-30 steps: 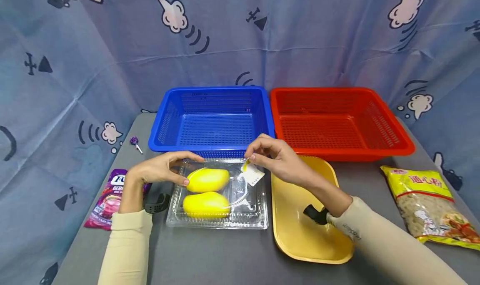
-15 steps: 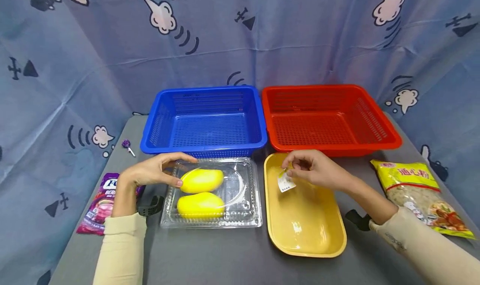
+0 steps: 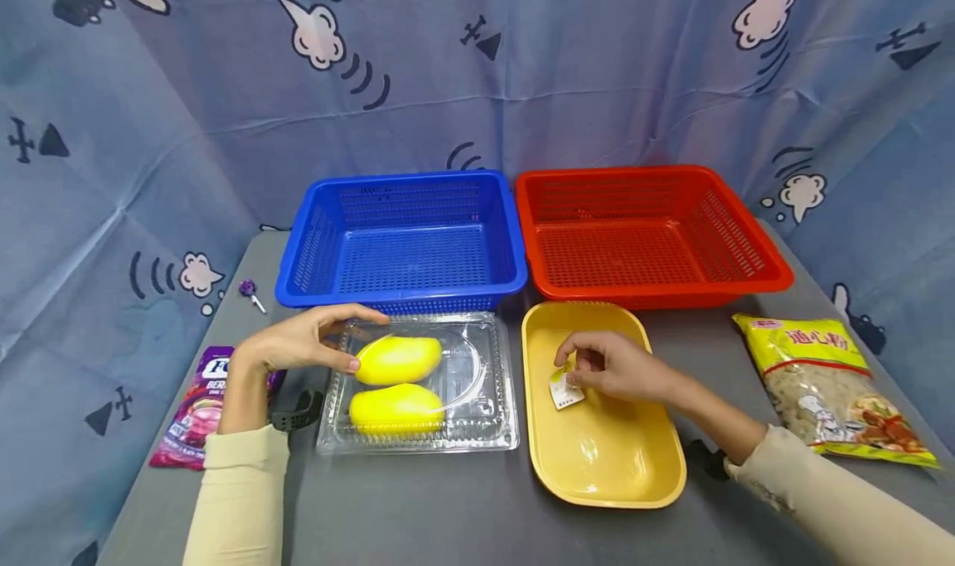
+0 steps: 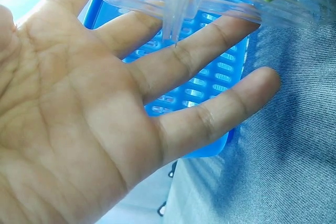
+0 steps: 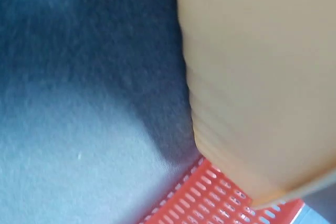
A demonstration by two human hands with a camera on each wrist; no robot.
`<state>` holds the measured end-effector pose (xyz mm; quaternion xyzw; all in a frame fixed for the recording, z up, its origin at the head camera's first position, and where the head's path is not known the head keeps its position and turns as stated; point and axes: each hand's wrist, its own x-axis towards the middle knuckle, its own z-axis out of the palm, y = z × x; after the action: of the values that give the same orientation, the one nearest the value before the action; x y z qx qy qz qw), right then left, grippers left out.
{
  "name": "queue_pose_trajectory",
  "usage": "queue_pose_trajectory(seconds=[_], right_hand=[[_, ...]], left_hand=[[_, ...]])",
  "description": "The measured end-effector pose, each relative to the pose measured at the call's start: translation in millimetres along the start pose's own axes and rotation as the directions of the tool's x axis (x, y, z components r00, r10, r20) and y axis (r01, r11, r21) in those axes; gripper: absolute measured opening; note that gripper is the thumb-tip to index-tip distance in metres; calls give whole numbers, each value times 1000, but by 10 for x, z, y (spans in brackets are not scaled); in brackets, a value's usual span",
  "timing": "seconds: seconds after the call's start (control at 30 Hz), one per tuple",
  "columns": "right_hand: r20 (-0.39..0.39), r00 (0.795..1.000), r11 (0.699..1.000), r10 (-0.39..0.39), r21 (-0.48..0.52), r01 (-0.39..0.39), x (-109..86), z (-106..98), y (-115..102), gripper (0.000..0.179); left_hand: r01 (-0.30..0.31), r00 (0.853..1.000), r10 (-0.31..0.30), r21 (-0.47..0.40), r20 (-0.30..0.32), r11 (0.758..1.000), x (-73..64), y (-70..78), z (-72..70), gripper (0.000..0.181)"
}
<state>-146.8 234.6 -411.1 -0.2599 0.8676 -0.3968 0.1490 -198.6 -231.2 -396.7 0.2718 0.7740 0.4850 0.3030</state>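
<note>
- Two baskets, twelve being straight ahead of me: the blue basket toward eleven o'clock, the red basket toward one.
- One yellow tray, closer, at one; its long axis runs nearly twelve to six.
- One clear box, just beside the tray on its nine-o'clock side.
- One pasta bag at two, one purple packet at ten.
- My two hands: the left hand rests at the box's ten-o'clock corner, fingers mostly straight; the right hand pinches the white tag over the tray's far half.
- Two mangoes in the box, lying nine to three.
- One tag, eight o'clock from my right hand, well apart from my left; tilted, no clear long axis. I can't tell whether it touches the tray.
- One lollipop at eleven.
</note>
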Motion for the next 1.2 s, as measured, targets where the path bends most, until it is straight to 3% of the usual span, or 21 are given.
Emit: queue_pose_trajectory(seconds=[0.4,0.6,0.8,0.93,1.2], right_hand=[[5,1000,999,28,-30,-28,47,175,75,30],[-5,1000,998,5,-64,-6,63,246,87,46],[-51,998,990,-48,-136,41,65,268,82,36],[-70,997,976,-18,-219,2,42,275,68,35],[-79,995,972,63,-220,-79,52,282,61,39]], left_hand=[[9,1000,-9,2,4,1000,2,-4,-7,65],[15,1000,-15,-4,-1,1000,-2,-10,-4,65],[11,1000,-11,-7,-3,1000,-4,-17,-9,66],[13,1000,-13,-4,-1,1000,-4,-20,-10,65],[0,1000,0,-13,1,1000,-6,-36,-20,64]])
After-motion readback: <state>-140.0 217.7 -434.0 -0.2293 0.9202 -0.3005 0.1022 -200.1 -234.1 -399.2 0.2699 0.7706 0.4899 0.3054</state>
